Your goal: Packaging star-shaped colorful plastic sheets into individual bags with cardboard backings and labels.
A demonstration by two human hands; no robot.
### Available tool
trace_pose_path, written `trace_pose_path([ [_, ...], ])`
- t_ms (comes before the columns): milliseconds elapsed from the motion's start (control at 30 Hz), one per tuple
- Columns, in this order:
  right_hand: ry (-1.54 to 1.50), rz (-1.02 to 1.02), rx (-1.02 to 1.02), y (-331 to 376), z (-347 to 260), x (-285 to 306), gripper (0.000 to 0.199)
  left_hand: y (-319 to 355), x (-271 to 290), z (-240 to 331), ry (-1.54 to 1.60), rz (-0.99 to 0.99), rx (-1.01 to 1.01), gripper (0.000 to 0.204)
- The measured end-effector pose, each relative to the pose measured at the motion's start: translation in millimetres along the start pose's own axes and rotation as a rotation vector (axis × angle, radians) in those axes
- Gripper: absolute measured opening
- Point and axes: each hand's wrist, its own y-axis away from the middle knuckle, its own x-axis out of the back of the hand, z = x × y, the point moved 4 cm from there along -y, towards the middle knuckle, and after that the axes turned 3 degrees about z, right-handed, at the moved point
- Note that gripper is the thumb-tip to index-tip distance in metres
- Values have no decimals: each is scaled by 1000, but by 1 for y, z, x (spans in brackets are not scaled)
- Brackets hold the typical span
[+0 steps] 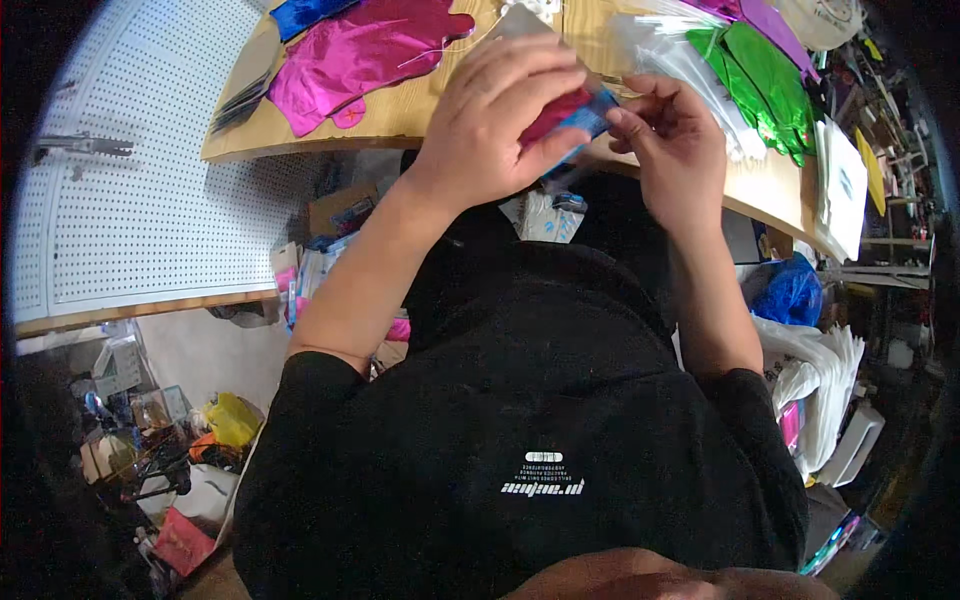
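Above the near edge of the wooden table, both hands hold a small clear plastic packet with folded pink and blue shiny foil in it. My left hand curls over the packet from the left, its thumb along the lower side, covering much of it. At the packet's right end, my right hand pinches the edge between thumb and fingers. Flat pink foil balloons lie to the left of the hands, with blue foil behind them. Clear plastic sleeves are spread to the right.
Green foil balloons and purple foil lie at the far right. A stack of cards sits at the table's left end. A white pegboard stands left. White plastic bags hang at the right; mixed goods crowd below left.
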Motion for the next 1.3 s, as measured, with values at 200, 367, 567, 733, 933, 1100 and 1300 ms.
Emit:
trace_pose_path([
  [200,-114,-125,139,15,-36,0,34,-38,14,20,-52,-169,-87,33],
  [367,-338,-84,144,18,-39,6,38,-31,27,25,165,-103,273,19],
  [567,-443,-162,-162,40,1,7,32,12,15,19,592,208,745,15],
  [733,-536,-76,-270,45,1,1,19,-3,27,49,-200,147,89,25],
  [933,-549,-135,-247,46,-24,-8,21,-15,18,46,-96,-2,-10,25],
  [1100,-355,-255,-119,52,-26,-3,29,-16,22,47,-52,-21,0,20],
  [1300,-322,-334,-195,51,-22,-1,30,-27,21,60,-76,-91,-72,15],
])
